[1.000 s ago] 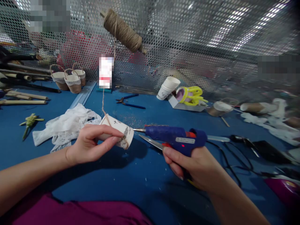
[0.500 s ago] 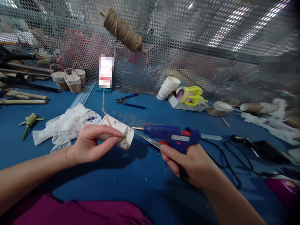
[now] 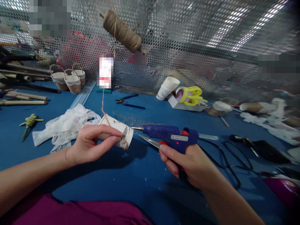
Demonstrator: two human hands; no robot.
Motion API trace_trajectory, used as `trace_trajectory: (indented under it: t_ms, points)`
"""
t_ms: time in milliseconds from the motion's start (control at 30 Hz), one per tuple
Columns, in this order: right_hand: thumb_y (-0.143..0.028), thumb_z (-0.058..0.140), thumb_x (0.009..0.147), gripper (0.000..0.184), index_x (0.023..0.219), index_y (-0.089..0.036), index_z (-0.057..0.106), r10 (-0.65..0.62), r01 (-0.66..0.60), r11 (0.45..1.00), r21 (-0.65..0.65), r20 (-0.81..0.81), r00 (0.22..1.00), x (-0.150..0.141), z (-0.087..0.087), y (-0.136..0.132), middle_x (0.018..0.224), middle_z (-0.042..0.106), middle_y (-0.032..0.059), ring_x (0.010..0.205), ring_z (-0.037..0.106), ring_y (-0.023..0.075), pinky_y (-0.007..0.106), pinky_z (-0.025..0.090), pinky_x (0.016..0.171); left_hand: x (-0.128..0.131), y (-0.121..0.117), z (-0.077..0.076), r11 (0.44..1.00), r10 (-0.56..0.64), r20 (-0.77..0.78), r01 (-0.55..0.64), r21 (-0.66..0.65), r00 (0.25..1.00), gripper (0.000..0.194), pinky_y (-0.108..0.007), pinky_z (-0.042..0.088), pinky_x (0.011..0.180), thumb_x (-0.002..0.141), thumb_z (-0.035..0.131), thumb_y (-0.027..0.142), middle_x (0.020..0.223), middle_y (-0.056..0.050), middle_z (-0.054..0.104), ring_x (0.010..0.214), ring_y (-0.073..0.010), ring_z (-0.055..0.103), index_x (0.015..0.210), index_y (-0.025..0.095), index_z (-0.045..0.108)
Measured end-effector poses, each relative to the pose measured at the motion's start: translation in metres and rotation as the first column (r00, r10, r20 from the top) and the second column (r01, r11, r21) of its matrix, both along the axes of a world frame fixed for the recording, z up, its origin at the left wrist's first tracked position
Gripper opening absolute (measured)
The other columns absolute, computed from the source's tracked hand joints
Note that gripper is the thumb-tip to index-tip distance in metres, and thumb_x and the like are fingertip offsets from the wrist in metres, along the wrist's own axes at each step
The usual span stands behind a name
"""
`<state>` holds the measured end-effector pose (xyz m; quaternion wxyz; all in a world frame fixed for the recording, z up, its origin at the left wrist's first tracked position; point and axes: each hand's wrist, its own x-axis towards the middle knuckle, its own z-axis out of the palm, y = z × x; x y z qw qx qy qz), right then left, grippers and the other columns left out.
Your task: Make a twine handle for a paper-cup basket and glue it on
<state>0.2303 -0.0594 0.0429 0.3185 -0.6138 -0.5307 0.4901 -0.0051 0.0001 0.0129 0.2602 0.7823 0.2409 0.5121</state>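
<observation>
My left hand [image 3: 90,143] grips a white paper cup [image 3: 118,132] held on its side, its base pointing right. Brown twine [image 3: 103,103] runs from a spool [image 3: 123,31] hung on the mesh wall down to the cup and wraps round its base end. My right hand [image 3: 189,162] is closed round the handle of a blue hot glue gun [image 3: 171,137]. The gun's metal nozzle points left and almost touches the cup's base.
Scissors [image 3: 150,141] lie under the gun on the blue table [image 3: 131,181]. White lace [image 3: 67,125] lies left of the cup. Three small twine baskets [image 3: 70,79], bamboo sticks [image 3: 22,100], pliers [image 3: 127,101], stacked cups [image 3: 167,87] and a black cord [image 3: 229,165] are around.
My right hand has brought the glue gun leftward, so its nozzle is now close to the cup's base. My left hand and the cup have stayed put.
</observation>
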Motion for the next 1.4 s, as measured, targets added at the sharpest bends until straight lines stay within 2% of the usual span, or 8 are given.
trace_trajectory:
  t_ms: [133,333,467,667,800,967,1133,1400]
  points:
    - [-0.043,0.055,0.077,0.031,0.057,-0.019,0.052,0.025,-0.025,0.999,-0.02,-0.024,0.999,0.0,0.0,-0.001,0.035,0.041,-0.006,0.032,0.034,0.0061,0.021,0.025,0.034,0.0,0.0,-0.001,1.0,-0.007,0.008,0.007,-0.009,1.0,0.013,-0.013,0.051,0.044,0.074,0.059,0.008,0.069,-0.003,0.072,0.046,-0.0074,0.062,0.081,0.016,0.065]
    - [-0.042,0.055,0.077,0.031,0.057,-0.019,0.051,-0.004,0.003,1.0,-0.021,-0.048,0.999,0.001,0.0,0.0,0.036,0.042,-0.0063,0.033,0.035,0.0058,0.019,0.027,0.035,0.0,0.0,-0.001,1.0,-0.012,0.019,0.012,-0.003,1.0,0.013,-0.011,0.05,0.046,0.073,0.06,0.007,0.068,-0.003,0.072,0.047,-0.007,0.062,0.08,0.015,0.065]
    - [-0.044,0.056,0.076,0.033,0.056,-0.018,0.052,0.043,-0.044,0.998,-0.036,-0.036,0.998,0.003,-0.001,0.0,0.033,0.042,-0.0059,0.032,0.034,0.0057,0.019,0.026,0.034,0.001,0.001,0.0,1.0,0.006,0.013,-0.006,-0.024,1.0,0.013,-0.012,0.049,0.044,0.074,0.059,0.007,0.066,-0.002,0.072,0.047,-0.0071,0.062,0.08,0.016,0.065]
    - [-0.042,0.055,0.077,0.031,0.057,-0.019,0.052,-0.005,0.005,1.0,-0.009,-0.02,1.0,0.001,0.0,-0.001,0.035,0.042,-0.006,0.033,0.036,0.0061,0.02,0.027,0.036,0.001,0.001,-0.001,1.0,0.014,0.018,-0.013,-0.026,1.0,0.011,-0.012,0.046,0.042,0.074,0.059,0.008,0.066,-0.002,0.071,0.046,-0.0063,0.059,0.08,0.015,0.066]
    - [-0.044,0.055,0.076,0.032,0.055,-0.019,0.053,-0.02,0.02,1.0,0.009,0.079,0.997,-0.003,0.003,-0.003,0.034,0.044,-0.0049,0.033,0.037,0.0069,0.022,0.029,0.037,0.0,0.001,-0.003,0.995,0.022,-0.006,-0.023,-0.102,1.0,0.011,-0.011,0.039,0.035,0.075,0.059,0.01,0.06,0.001,0.068,0.037,-0.0033,0.049,0.081,0.015,0.066]
    - [-0.047,0.057,0.073,0.034,0.052,-0.02,0.054,-0.016,0.003,0.998,0.057,0.233,0.972,-0.004,0.003,-0.005,0.033,0.046,-0.0041,0.033,0.041,0.0091,0.024,0.038,0.041,0.0,0.001,-0.005,0.979,0.032,-0.012,-0.034,-0.199,0.999,0.011,-0.013,0.041,0.04,0.075,0.059,0.012,0.074,-0.002,0.071,0.052,-0.0064,0.058,0.083,0.016,0.066]
    - [-0.05,0.055,0.073,0.038,0.048,-0.022,0.051,0.007,-0.033,0.996,0.082,0.302,0.953,-0.001,0.0,-0.006,0.036,0.049,-0.0029,0.039,0.05,0.0116,0.024,0.045,0.046,0.001,0.002,-0.004,0.965,0.041,0.033,-0.031,-0.262,0.999,0.009,-0.014,0.045,0.045,0.075,0.06,0.014,0.074,-0.002,0.071,0.06,-0.0094,0.062,0.081,0.017,0.067]
    - [-0.053,0.055,0.073,0.041,0.047,-0.022,0.049,-0.01,-0.051,0.987,0.152,0.376,0.927,0.002,-0.007,-0.011,0.04,0.051,-0.0013,0.041,0.053,0.0124,0.025,0.046,0.046,0.003,0.003,-0.003,0.942,0.056,0.062,-0.032,-0.335,0.997,0.009,-0.015,0.046,0.046,0.073,0.061,0.015,0.069,-0.002,0.071,0.052,-0.0079,0.059,0.079,0.016,0.068]
